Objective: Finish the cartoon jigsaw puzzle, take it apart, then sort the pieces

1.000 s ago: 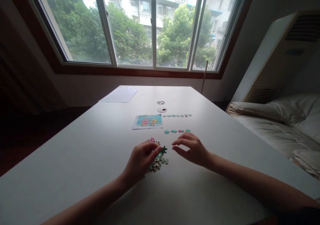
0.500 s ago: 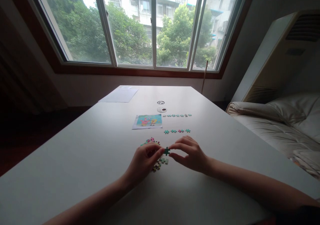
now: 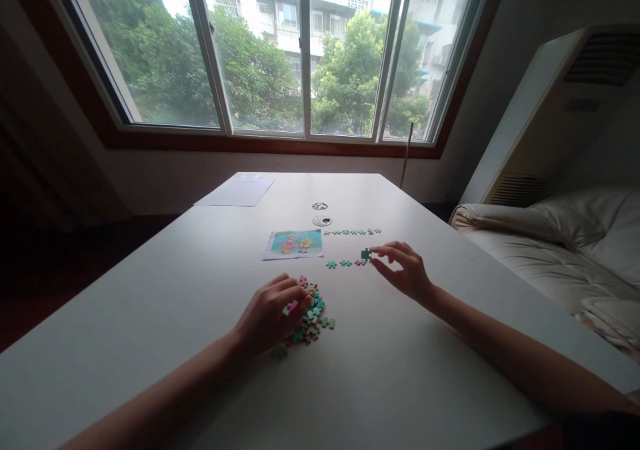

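Observation:
A dark green jigsaw puzzle piece [image 3: 367, 255] is pinched between the thumb and fingers of my right hand [image 3: 406, 273]. It is held just over the right end of the nearer row of puzzle pieces [image 3: 346, 263]. My left hand [image 3: 270, 311] lies curved at the left side of a heap of mixed puzzle pieces [image 3: 314, 311]. A gap shows between its thumb and fingers, with pink visible through it. The hand hides part of the heap. One loose dark piece [image 3: 280, 351] lies below the left wrist.
A printed cartoon picture [image 3: 295, 243] lies beyond the heap. Another row of pieces [image 3: 354, 232] runs to its right. Two round flat items [image 3: 323, 221] sit farther back, and white paper [image 3: 235, 192] is at the far left of the white table [image 3: 400, 383]. A sofa [image 3: 520, 237] stands to the right.
My right hand has carried the green puzzle piece away from my left hand, forward and right to the nearer row. My left hand has let go of it and shifted left, uncovering more of the heap.

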